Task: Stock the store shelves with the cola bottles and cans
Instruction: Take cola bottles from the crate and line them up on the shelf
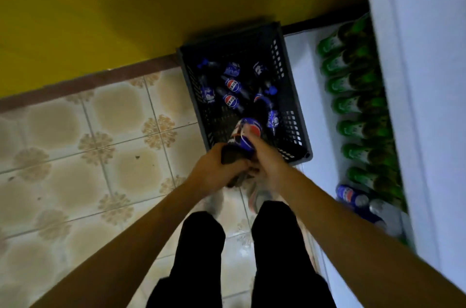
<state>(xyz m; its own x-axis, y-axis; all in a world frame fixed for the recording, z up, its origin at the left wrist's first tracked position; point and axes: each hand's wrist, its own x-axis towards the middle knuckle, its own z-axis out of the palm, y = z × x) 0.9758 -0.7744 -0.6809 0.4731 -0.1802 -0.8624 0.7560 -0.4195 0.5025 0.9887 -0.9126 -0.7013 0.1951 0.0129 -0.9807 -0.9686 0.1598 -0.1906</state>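
Note:
A dark plastic crate stands on the floor against the yellow wall, with several blue-labelled cola bottles lying inside. Over its near edge my left hand grips the dark lower body of a cola bottle. My right hand grips the same bottle at its blue label. At the right, a low white shelf carries cola cans at its near end.
A row of green bottles fills the shelf behind the cans. A white upper shelf overhangs at the right. Patterned floor tiles spread to the left. My black-trousered legs and shoes stand below the hands.

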